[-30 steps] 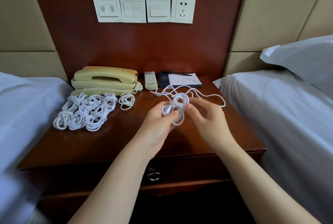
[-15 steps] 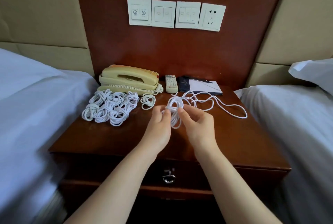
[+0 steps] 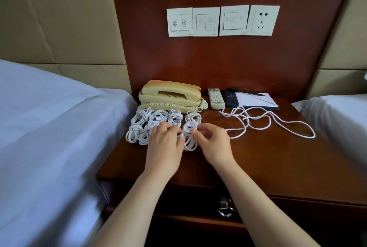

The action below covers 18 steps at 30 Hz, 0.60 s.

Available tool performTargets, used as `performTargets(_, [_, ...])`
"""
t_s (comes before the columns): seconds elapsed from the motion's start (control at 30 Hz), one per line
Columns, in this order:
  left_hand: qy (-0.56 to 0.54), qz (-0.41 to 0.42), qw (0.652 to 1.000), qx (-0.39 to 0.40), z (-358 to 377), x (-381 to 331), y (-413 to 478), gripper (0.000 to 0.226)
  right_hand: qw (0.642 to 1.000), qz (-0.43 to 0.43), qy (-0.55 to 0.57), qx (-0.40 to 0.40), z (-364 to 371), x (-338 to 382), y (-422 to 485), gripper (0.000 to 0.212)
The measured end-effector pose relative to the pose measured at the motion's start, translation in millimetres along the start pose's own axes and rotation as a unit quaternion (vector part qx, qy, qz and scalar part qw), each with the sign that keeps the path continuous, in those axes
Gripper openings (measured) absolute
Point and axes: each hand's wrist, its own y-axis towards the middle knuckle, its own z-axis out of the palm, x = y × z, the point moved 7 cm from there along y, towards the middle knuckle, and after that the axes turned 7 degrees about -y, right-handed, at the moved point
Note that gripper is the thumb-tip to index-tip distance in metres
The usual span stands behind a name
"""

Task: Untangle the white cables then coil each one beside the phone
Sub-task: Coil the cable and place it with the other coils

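Note:
A cream phone (image 3: 170, 96) stands at the back left of the wooden nightstand (image 3: 268, 163). In front of it lies a cluster of several coiled white cables (image 3: 143, 125). My left hand (image 3: 164, 147) and my right hand (image 3: 212, 143) together pinch a freshly coiled white cable (image 3: 189, 135), low over the wood at the cluster's right edge. A loose tangle of white cable (image 3: 258, 121) sprawls to the right, one strand running toward my right hand.
A remote control (image 3: 216, 98) and a notepad folder with a pen (image 3: 252, 99) lie behind the loose cable. White beds flank the nightstand on the left (image 3: 49, 137) and right (image 3: 337, 119). Wall switches and a socket (image 3: 222, 20) sit above.
Both hands carried the coiled cable left and down from the nightstand's middle to the edge of the coiled cluster by the phone. The view shifted left.

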Motion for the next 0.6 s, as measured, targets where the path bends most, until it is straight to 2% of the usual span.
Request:
performTargets(0.17, [0.034,0.028,0.999,-0.015,-0.5,9.7,7.7,0.027,0.999,-0.012,-0.037,-0.013,12.2,5.1,4.0,0.008])
performTargets(0.4, [0.044,0.016,0.998,-0.032,0.7,7.0,8.6,0.029,0.991,-0.078,-0.108,0.022,13.7,14.5,-0.9,0.017])
performTargets(0.53, [0.014,0.044,0.998,-0.032,-0.2,-11.3,6.3,0.03,0.976,-0.142,-0.154,-0.067,-24.3,19.4,-1.7,0.019])
performTargets(0.6, [-0.019,0.079,0.996,-0.035,-0.9,-27.4,4.2,0.028,0.969,-0.146,-0.157,-0.121,-52.1,17.0,0.8,0.023])
